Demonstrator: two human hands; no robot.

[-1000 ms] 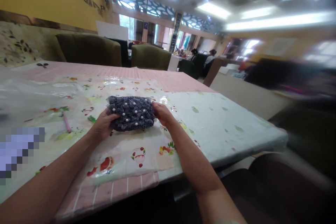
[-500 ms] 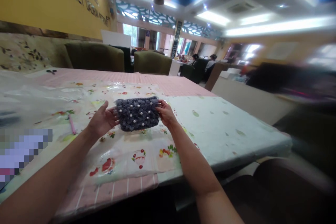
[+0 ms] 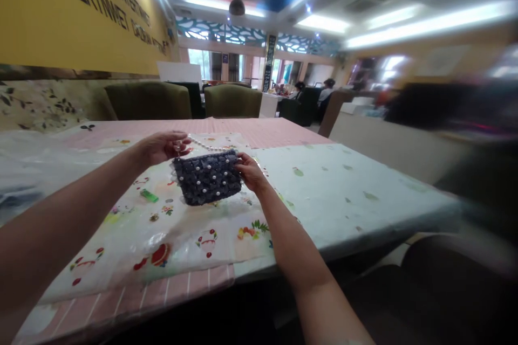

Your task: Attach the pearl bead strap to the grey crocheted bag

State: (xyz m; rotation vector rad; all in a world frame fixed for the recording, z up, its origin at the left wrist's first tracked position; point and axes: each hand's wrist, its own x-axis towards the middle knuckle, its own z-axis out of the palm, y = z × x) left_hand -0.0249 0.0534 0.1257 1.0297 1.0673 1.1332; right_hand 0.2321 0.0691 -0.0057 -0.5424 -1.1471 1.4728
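Note:
A small dark blue-grey handbag (image 3: 208, 179), studded with white pearl beads, is held up above the table in front of me. My right hand (image 3: 250, 170) pinches its upper right corner. At the upper left, my left hand (image 3: 168, 147) has its fingers closed on a pearl bead strap (image 3: 206, 145), which runs behind the bag's top edge toward the right corner. A small green object (image 3: 149, 195) lies on the cloth to the left, below my left forearm.
The table bears a printed plastic cover (image 3: 182, 248) over a pink striped cloth (image 3: 154, 304). Clear plastic bags (image 3: 36, 156) are heaped at the left. Scissors (image 3: 87, 127) lie at the far left. Green chairs (image 3: 232, 101) stand behind the table, and people (image 3: 327, 89) sit in the background.
My left hand has moved from the bag's left side up to the pearl strap, which now shows stretched above the bag. The bag has shifted slightly left; my right hand keeps its corner.

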